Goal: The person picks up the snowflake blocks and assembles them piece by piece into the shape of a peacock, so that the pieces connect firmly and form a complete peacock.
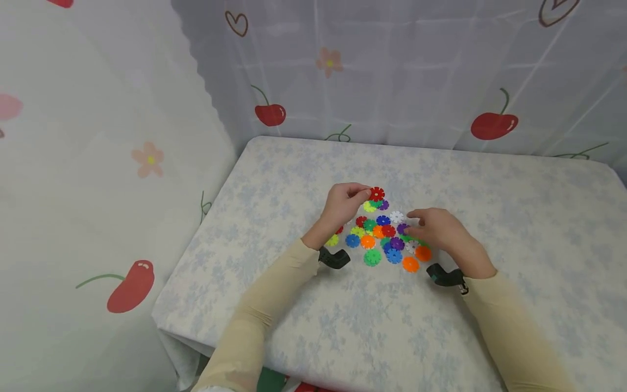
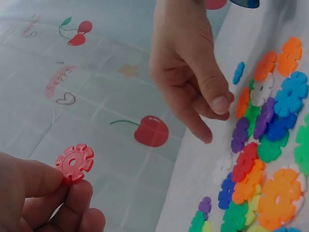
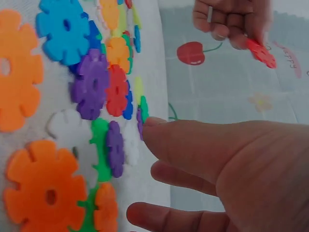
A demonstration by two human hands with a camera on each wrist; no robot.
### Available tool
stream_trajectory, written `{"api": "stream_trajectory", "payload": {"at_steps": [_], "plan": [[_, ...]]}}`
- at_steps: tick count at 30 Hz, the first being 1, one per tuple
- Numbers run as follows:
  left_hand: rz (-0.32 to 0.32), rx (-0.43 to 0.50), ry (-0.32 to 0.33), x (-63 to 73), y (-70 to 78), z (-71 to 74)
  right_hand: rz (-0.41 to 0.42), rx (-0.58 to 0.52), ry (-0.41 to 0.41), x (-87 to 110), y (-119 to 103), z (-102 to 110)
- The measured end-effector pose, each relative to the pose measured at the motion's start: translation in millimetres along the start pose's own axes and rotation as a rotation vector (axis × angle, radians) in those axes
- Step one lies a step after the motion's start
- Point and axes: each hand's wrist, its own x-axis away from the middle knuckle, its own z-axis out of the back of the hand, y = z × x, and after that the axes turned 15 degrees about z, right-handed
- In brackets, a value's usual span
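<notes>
My left hand [image 1: 342, 204] pinches a red notched disc [image 2: 75, 163] by its edge between thumb and fingers, and the disc is raised off the table. In the head view, green, yellow and purple discs show just below it. Over the right side of the pile hovers my right hand [image 1: 438, 231], fingers loosely bent and spread, with nothing between them. Near its thumb and fingers lie a purple disc [image 3: 115, 149] and a white disc [image 1: 397, 217]. The pile also holds an orange disc [image 1: 423, 253], blue ones and green ones, many overlapping.
A patterned cloth covers the table [image 1: 254, 218]. Behind it hangs a curtain [image 1: 392, 71] with cherries and hearts, and another printed sheet [image 1: 98, 207] hangs at the left. Dark wrist camera mounts [image 1: 335, 258] stick out below both wrists.
</notes>
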Motion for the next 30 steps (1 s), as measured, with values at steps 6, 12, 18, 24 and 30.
{"api": "stream_trajectory", "payload": {"at_steps": [6, 12, 18, 24, 30], "plan": [[0.026, 0.074, -0.009, 1.1, 8.1, -1.6, 0.015, 0.018, -0.026, -5.1, 1.6, -6.3], [0.076, 0.179, -0.033, 2.2, 17.7, -4.7, 0.032, 0.031, -0.001, -6.1, 5.8, -9.9], [0.111, 0.266, -0.03, 2.9, 22.1, -7.4, 0.024, 0.049, 0.045, -7.6, 7.3, -16.3], [0.108, 0.276, 0.004, 6.4, 20.3, -5.0, -0.028, 0.037, 0.07, -10.7, 5.3, -19.7], [0.103, 0.257, -0.019, 5.7, 18.5, -3.2, -0.057, -0.04, 0.123, -10.7, 2.0, -21.1]]}}
